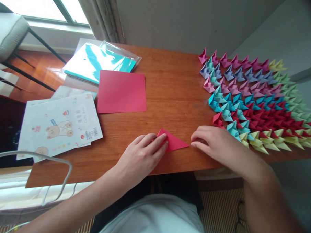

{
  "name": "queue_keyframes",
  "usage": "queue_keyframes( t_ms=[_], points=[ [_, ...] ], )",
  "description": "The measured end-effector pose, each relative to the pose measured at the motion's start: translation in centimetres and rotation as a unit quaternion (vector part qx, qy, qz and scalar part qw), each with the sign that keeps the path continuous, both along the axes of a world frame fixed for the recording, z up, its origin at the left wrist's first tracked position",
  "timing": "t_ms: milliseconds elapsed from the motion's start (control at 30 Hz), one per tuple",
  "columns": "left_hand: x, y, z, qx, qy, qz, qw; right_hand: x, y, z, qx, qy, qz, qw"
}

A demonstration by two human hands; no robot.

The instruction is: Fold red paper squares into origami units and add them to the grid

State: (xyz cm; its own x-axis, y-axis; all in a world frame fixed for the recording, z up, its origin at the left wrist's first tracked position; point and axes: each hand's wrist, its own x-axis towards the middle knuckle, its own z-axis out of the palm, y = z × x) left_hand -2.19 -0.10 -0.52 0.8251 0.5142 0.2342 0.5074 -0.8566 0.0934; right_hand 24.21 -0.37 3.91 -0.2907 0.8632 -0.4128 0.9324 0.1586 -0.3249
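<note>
A sheet of red origami paper, folded to a pointed triangle, lies on the table near its front edge. My left hand rests over its left part with bent fingers, pinning it down; that part of the paper is hidden. Just off the sharp right tip is my right hand, its thumb and forefinger curved with a small gap between them. Nothing shows in that gap. Beyond my left hand, a flat red square sheet lies unfolded.
Rows of folded paper pieces in many colours fill the table's right side, close to my right hand. At left lie a bear-printed packet and turquoise paper in clear wrapping. A white cable loops past the left corner.
</note>
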Motion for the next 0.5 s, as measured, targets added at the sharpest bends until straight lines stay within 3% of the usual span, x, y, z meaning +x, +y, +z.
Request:
queue_keyframes(
  t_ms=[100, 300, 500],
  points=[
    [0.2, 0.0, 0.2, -0.023, -0.001, 0.015, 1.0, -1.8, -0.9, -0.8, 0.083, 0.01, -0.063, 0.994],
    [0.7, -0.3, 0.0, -0.077, -0.025, 0.052, 0.995, -3.6, -2.1, -2.7, 0.126, 0.044, -0.093, 0.987],
    [1.5, -0.2, 0.4, -0.129, -0.094, 0.115, 0.98, -3.5, -2.1, -2.4, 0.16, 0.14, -0.189, 0.959]
  ],
)
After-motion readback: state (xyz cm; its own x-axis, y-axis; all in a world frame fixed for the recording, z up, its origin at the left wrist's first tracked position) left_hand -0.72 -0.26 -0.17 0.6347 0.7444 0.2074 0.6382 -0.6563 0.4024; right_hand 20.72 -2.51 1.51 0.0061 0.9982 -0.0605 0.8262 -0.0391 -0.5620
